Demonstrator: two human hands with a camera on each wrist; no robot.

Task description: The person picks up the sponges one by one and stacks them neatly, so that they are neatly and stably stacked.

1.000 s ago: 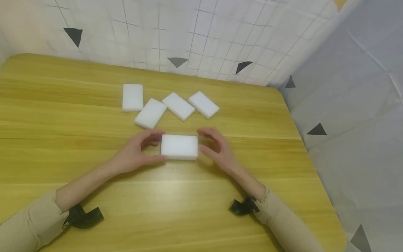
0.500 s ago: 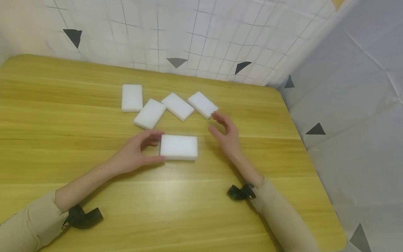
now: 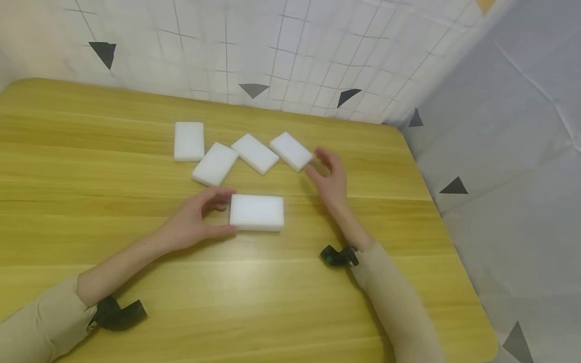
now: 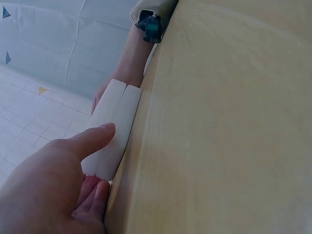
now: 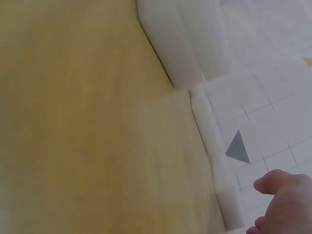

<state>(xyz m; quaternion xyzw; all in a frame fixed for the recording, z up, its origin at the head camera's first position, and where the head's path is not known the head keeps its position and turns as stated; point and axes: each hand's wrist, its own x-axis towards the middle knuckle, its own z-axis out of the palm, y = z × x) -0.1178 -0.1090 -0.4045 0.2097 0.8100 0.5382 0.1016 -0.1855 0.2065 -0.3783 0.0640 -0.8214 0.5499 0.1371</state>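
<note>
Two stacked white foam blocks, rectangular, matte, on a wood-grain table; left end pinched between thumb and fingers of the left hand. Beyond that grip: three like slabs, lying flat. Right hand, arm outstretched: thumb and fingers parted, curved at the rightmost slab's near corner; contact cannot be told.

On my feed I see a beige left sleeve at near left, softly creased, its cuff leaving the left hand bare. The matching right sleeve stops short of a bare right hand. By each cuff I make out a black, bent wrist unit, the left one with a blunt tubular end, the right one touched with green.
</note>
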